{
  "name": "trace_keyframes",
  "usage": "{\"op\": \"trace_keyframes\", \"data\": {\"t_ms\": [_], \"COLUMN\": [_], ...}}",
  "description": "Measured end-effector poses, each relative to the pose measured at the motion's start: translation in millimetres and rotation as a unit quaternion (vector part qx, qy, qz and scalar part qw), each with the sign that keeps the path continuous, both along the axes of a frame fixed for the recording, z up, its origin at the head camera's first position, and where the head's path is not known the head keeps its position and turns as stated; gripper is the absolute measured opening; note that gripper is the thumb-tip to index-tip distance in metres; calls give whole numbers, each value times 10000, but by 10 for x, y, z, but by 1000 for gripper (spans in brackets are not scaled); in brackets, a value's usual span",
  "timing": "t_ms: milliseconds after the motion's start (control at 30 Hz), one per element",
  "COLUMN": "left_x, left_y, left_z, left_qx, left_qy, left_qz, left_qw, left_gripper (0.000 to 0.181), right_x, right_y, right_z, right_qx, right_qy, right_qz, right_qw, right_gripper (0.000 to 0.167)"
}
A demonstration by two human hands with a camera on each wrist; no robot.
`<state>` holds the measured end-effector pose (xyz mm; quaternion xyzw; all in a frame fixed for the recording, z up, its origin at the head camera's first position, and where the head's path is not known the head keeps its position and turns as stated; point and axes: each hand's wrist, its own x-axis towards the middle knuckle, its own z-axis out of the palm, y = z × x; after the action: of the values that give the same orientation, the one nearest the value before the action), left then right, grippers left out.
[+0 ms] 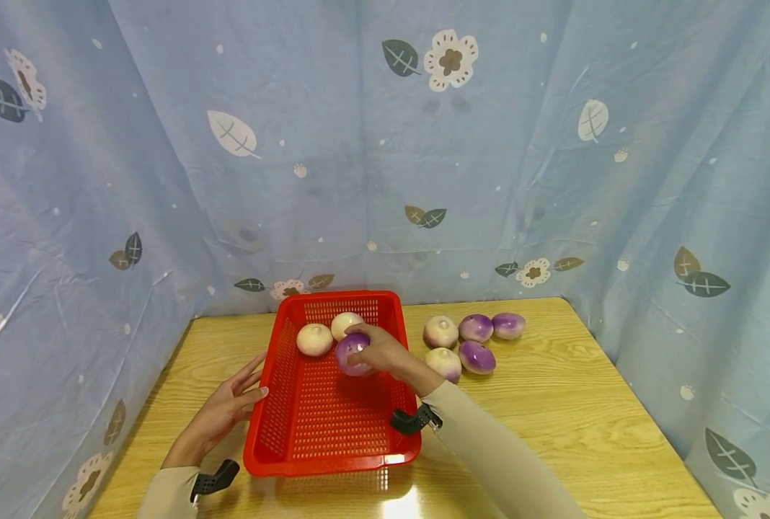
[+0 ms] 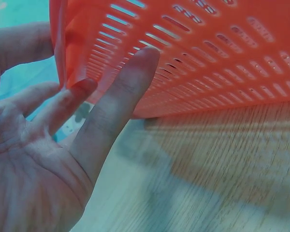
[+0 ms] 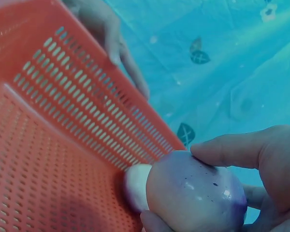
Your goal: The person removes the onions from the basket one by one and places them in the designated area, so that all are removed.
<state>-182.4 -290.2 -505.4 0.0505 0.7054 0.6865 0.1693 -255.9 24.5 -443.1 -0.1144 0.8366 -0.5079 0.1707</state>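
Note:
My right hand (image 1: pixel 385 351) grips a purple-and-white turnip (image 1: pixel 352 355) over the red plastic basket (image 1: pixel 329 461). In the right wrist view, thumb and fingers curl round this glossy turnip (image 3: pixel 195 193), which has small dark specks. Two pale turnips lie in the far part of the basket: one at the left (image 1: pixel 314 339) and one behind the held turnip (image 1: pixel 346 324). At the basket's left side is my left hand (image 1: pixel 223 411), its fingers fairly straight. The left wrist view has a fingertip (image 2: pixel 147 55) against the slotted wall and other fingers at the rim.
Several more turnips sit on the wooden table (image 1: pixel 554 418) right of the basket, among them a pale one (image 1: pixel 440 331) and a purple one (image 1: pixel 477 357). A blue patterned curtain (image 1: pixel 359 144) hangs behind the table and along both sides.

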Motion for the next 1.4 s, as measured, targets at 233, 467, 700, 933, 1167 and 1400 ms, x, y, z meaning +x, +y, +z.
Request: {"op": "trace_keyframes", "data": {"t_ms": [233, 467, 700, 933, 1167, 1400], "left_x": [12, 22, 36, 31, 22, 23], "left_y": [8, 12, 14, 20, 27, 26], "left_z": [12, 9, 25, 26, 29, 26], "left_qx": [5, 48, 10, 32, 10, -72], "left_qy": [-23, -72, -16, -16, 50, -5], "left_qz": [20, -53, -46, -81, -16, 60], "left_qw": [10000, 9999, 10000, 10000, 10000, 10000], "left_gripper": [76, 76, 77, 78, 77, 77], "right_x": [118, 172, 243, 244, 231, 235], "right_y": [110, 285, 460, 687, 947, 1190], "right_z": [68, 98, 133, 161, 187, 163], "right_qx": [-255, -450, -719, -846, -531, -565], "right_qy": [112, 258, 251, 392, 636, 467], "right_qz": [54, -32, -175, -380, -606, -907], "right_qw": [9996, 9986, 9969, 9949, 9947, 9932], "right_gripper": [57, 58, 59, 62, 63, 66]}}
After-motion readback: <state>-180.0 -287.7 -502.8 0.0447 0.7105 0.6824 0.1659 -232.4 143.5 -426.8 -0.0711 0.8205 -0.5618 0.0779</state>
